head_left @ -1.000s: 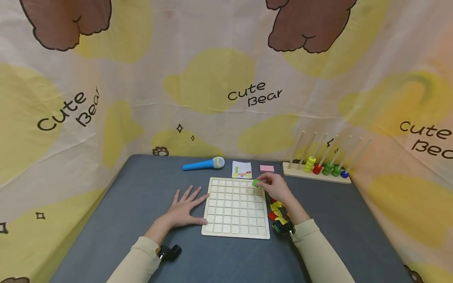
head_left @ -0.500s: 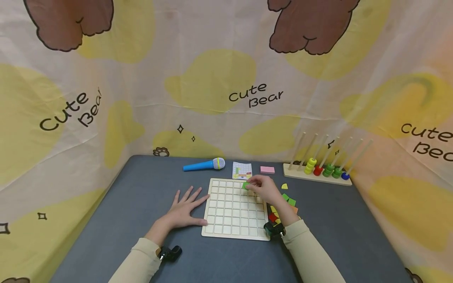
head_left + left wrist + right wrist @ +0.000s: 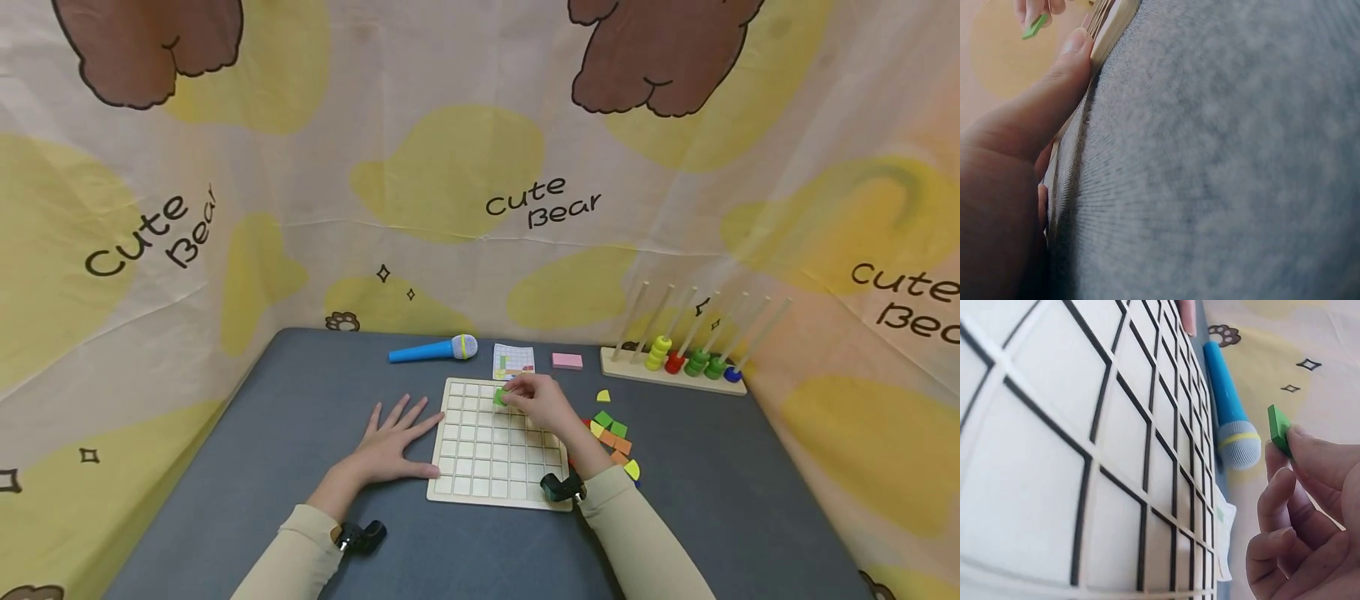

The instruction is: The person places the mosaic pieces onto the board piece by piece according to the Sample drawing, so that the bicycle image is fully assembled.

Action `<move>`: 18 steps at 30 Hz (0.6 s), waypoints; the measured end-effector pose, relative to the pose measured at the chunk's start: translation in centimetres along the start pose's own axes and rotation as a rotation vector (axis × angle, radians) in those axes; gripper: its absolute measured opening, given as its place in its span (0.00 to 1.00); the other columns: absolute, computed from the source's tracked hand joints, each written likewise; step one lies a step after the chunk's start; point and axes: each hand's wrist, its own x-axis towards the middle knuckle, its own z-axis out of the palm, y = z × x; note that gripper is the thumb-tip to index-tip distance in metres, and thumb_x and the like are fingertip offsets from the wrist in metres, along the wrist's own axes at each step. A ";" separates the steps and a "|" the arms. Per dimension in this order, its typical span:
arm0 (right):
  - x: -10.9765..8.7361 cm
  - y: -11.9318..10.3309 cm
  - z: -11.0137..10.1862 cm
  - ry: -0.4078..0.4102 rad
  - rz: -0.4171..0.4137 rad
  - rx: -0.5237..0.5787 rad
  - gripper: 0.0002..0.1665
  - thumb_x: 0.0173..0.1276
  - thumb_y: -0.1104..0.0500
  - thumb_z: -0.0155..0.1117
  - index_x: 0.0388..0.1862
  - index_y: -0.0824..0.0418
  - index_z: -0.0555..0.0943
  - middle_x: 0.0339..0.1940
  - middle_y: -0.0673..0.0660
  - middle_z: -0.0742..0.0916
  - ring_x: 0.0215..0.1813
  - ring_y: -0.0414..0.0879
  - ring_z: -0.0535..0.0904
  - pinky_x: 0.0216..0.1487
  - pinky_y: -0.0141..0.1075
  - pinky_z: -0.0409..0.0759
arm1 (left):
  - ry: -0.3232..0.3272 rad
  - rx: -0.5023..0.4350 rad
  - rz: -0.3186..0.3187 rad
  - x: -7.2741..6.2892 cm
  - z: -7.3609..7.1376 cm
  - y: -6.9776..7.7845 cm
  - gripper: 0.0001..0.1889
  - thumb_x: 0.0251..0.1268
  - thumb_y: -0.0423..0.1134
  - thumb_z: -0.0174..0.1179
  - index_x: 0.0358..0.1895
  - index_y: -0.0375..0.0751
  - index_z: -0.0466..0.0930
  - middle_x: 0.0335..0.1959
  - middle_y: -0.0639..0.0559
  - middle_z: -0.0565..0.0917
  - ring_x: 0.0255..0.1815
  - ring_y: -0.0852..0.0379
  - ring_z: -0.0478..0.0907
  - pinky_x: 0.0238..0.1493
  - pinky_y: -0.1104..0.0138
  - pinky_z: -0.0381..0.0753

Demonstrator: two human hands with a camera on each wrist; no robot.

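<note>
Between thumb and fingertip, my right hand [image 3: 538,403] pinches a green square tile [image 3: 1279,430], held above the far rows of a pale wooden grid board [image 3: 487,450]. In the right wrist view the tile stands tilted, clear of the board's surface. My left hand [image 3: 386,447] lies with fingers spread at the board's left side; its thumb and fingertips touch the edge. The left wrist view shows that thumb [image 3: 1054,87] against the board's rim. A printed pattern card [image 3: 513,361] lies just behind the board.
Loose coloured tiles [image 3: 618,430] lie right of the board, partly behind my right forearm. Along the back are a blue toy microphone [image 3: 433,349], a pink block [image 3: 567,361] and a peg abacus [image 3: 673,372] with beads. A printed cloth [image 3: 450,183] hangs behind the table.
My right hand has carried the green tile leftward over the board's far rows, uncovering more of the loose tiles at right. The left hand stays in place.
</note>
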 end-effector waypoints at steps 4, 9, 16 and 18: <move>0.4 -0.1 1.1 -0.039 0.002 0.006 0.08 0.68 0.56 0.72 0.41 0.59 0.87 0.31 0.50 0.87 0.33 0.41 0.80 0.34 0.33 0.79 | -0.005 0.005 -0.006 0.0 0.0 0.1 0.53 0.50 0.82 0.56 0.80 0.70 0.53 0.84 0.53 0.47 0.85 0.40 0.35 0.74 0.31 0.27; 0.8 -0.3 2.3 -0.071 0.018 0.020 0.07 0.67 0.56 0.73 0.40 0.58 0.87 0.30 0.50 0.86 0.30 0.41 0.79 0.32 0.32 0.78 | -0.003 0.010 -0.010 0.0 0.0 0.1 0.52 0.51 0.81 0.57 0.80 0.69 0.53 0.84 0.52 0.48 0.84 0.39 0.35 0.74 0.31 0.28; 1.2 -0.9 3.6 -0.089 0.013 -0.009 0.06 0.68 0.56 0.72 0.38 0.57 0.86 0.29 0.50 0.85 0.31 0.41 0.77 0.32 0.33 0.77 | -0.002 0.011 -0.019 0.0 0.0 0.3 0.52 0.50 0.80 0.59 0.80 0.68 0.55 0.84 0.51 0.48 0.84 0.38 0.36 0.74 0.31 0.28; 1.4 -0.9 4.0 -0.089 0.012 -0.037 0.06 0.67 0.55 0.72 0.37 0.57 0.86 0.29 0.50 0.85 0.31 0.40 0.77 0.32 0.32 0.76 | -0.005 0.011 -0.025 0.0 -0.1 0.3 0.53 0.50 0.81 0.59 0.80 0.68 0.54 0.84 0.52 0.48 0.84 0.39 0.36 0.75 0.31 0.28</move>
